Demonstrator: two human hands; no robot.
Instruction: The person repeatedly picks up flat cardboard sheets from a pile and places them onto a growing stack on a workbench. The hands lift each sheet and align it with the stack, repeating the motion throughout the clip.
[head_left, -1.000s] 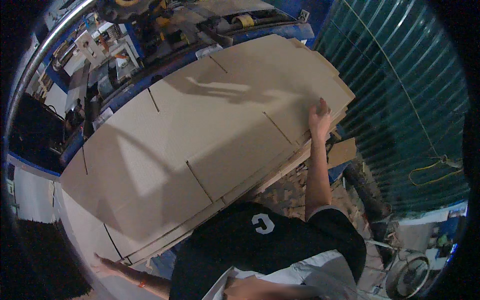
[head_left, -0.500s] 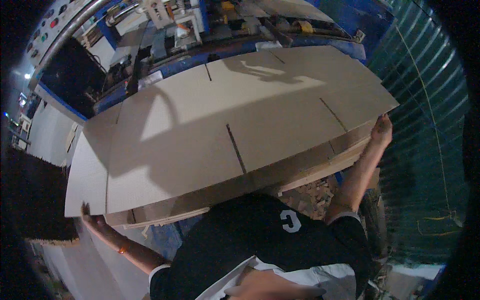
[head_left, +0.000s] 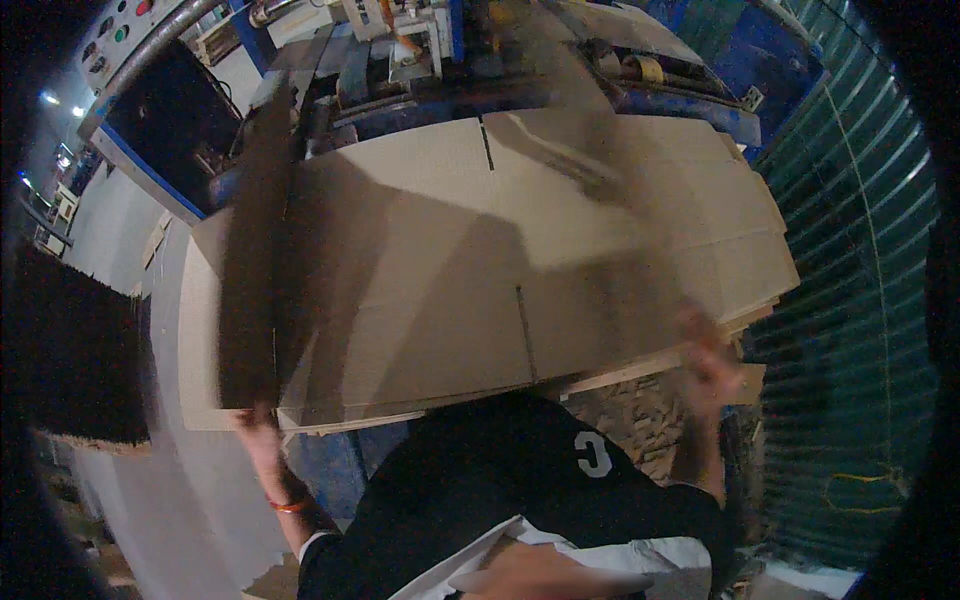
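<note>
The left hand grips the near left corner of the top cardboard sheet, which lies over the cardboard stack. The right hand is blurred at the near right edge; I cannot tell its grip. With only 1 sure hold, the wide sheet could sag or slide askew.

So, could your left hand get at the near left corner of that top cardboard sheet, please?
Probably yes: the left hand is already at the near edge of the cardboard sheet, by that corner, with nothing between them, though motion blur hides the grip.

right hand blurred, fingers perhaps gripping cardboard sheet
</note>
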